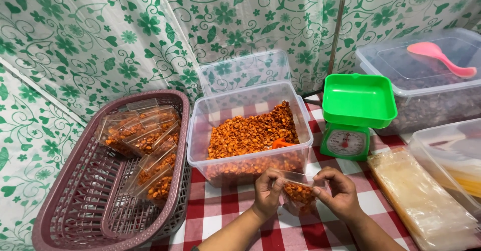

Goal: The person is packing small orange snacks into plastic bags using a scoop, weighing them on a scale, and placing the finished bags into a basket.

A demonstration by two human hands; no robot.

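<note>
Small bag [299,193] of orange snacks held near front edge, over red checked cloth [225,216]. Left hand [268,191] pinched on bag's left top, right hand [338,191] pinched on right top. Far left: basket [75,201] filled with packed bags [145,145]. Middle: clear tub [249,130] of snacks. Then green scale [356,113]. Right: plastic bag stack [421,198], lidded tub [426,80], pink spoon [441,58] laid on top.

A: Which packages show?
B: A small clear packet [299,193] of orange snack at 6 o'clock, pinched between both hands. More filled clear packets [145,145] lie at 9 o'clock.
A: Others?
B: A stack of empty clear bags [421,201] at 4 o'clock.
</note>
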